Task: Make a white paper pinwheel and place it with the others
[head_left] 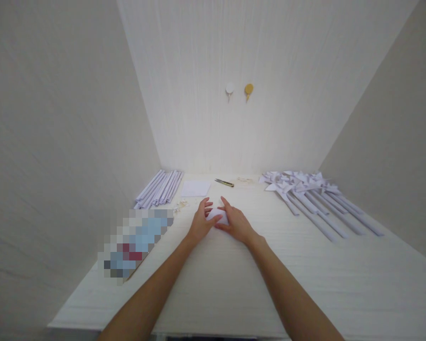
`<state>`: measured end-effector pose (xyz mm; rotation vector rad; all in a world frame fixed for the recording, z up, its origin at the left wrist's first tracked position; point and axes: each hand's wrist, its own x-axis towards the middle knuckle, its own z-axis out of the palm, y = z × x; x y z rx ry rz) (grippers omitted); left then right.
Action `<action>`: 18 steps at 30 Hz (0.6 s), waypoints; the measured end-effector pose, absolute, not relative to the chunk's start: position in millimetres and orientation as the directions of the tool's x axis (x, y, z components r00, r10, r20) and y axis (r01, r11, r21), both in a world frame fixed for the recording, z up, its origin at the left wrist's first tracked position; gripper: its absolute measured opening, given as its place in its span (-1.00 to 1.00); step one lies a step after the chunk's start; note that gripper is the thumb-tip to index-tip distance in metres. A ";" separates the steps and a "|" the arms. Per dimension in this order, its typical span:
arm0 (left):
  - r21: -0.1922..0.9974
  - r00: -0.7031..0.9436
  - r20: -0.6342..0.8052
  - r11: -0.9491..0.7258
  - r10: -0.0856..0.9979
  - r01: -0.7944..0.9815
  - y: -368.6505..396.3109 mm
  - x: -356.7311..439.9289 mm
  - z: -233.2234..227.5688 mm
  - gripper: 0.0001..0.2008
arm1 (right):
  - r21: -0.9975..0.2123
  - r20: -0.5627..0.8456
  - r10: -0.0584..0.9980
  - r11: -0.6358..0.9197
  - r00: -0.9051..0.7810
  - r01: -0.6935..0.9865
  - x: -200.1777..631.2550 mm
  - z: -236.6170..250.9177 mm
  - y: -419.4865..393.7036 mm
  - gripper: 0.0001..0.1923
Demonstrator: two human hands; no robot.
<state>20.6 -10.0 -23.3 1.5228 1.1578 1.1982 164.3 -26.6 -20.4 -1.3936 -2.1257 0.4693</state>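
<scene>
While both of our hands meet near the middle of the white wood-grain table point(216, 284), we pinch a small piece of folded white paper point(218, 215) between them. Our left hand point(200, 222) curls its fingers narrowly over the near-left edge, thumb on top, and our right hand point(236, 223) presses the right side with fingers bent close around it; both hold the paper, probably to steady a crease against the tabletop. The paper lies flat or nearly so, its long axis seeming to run left to right between our palms, though our hands hide most of it, so we cannot tell which way any tip points.

Materials sit in reach around us, well apart from the hands: a bundle of rolled white paper sticks point(159, 188) at far left, a flat white square sheet point(196, 188) beside it, a small cutter with a dark handle point(224, 183) further back, and finished white paper pinwheels on sticks point(312, 196) fanned out at right.
</scene>
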 end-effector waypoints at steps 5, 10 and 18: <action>0.964 0.071 0.174 -0.185 0.982 0.190 -11.1 19.8 -20.0 -0.44 | -0.719 0.313 0.917 0.400 -0.249 0.569 163.4 -20.8 -27.2 -0.05; 0.994 0.067 0.109 -0.109 0.992 -0.016 -12.6 18.8 -12.2 -0.43 | -0.885 0.333 0.943 0.321 -0.021 0.336 167.1 -21.1 -20.9 -0.19; 0.937 0.048 0.025 -0.006 0.999 -0.349 -12.9 22.7 -9.8 -0.42 | -0.946 0.274 0.954 0.290 0.119 -0.146 163.4 -15.0 -16.0 -0.67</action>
